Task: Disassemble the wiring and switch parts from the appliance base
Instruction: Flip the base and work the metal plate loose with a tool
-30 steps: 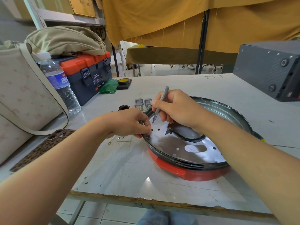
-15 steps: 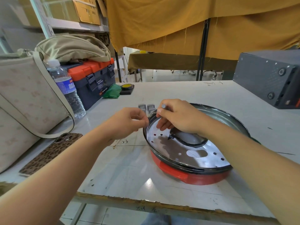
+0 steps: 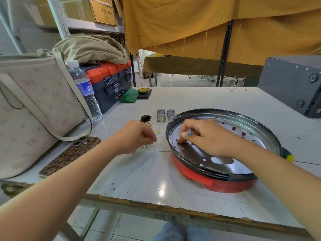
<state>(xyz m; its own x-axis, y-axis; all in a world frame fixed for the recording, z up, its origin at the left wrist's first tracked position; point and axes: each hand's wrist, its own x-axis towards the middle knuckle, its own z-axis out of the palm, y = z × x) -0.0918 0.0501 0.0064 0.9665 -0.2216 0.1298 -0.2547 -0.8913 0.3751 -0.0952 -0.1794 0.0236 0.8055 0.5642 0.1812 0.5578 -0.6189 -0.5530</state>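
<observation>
The appliance base [image 3: 196, 180] is a red round shell with a black rim and a shiny perforated metal plate inside, right of centre. My right hand [image 3: 210, 139] rests inside it, shut on a grey metal tool [image 3: 189, 132], fingertips on the plate's left part. My left hand [image 3: 137, 136] is over the table left of the base, fingers pinched together just above two small screws [image 3: 144, 146]; I see nothing in them. Behind lie several grey switch blocks [image 3: 161, 113], a black socket part [image 3: 145, 117] and a thin wire [image 3: 160, 126].
A leopard-cased phone [image 3: 73, 153], beige bag [image 3: 34, 105], water bottle [image 3: 86, 94] and orange-lidded toolbox [image 3: 111, 82] fill the left. A grey metal box [image 3: 293, 84] stands far right. A green-yellow tool handle [image 3: 288, 155] sticks out beside the base. The table's worn front edge [image 3: 156, 206] is near.
My left hand has left the base's rim and moved left, down to the screws on the table. My right hand has lowered the upright tool and now holds it low inside the base.
</observation>
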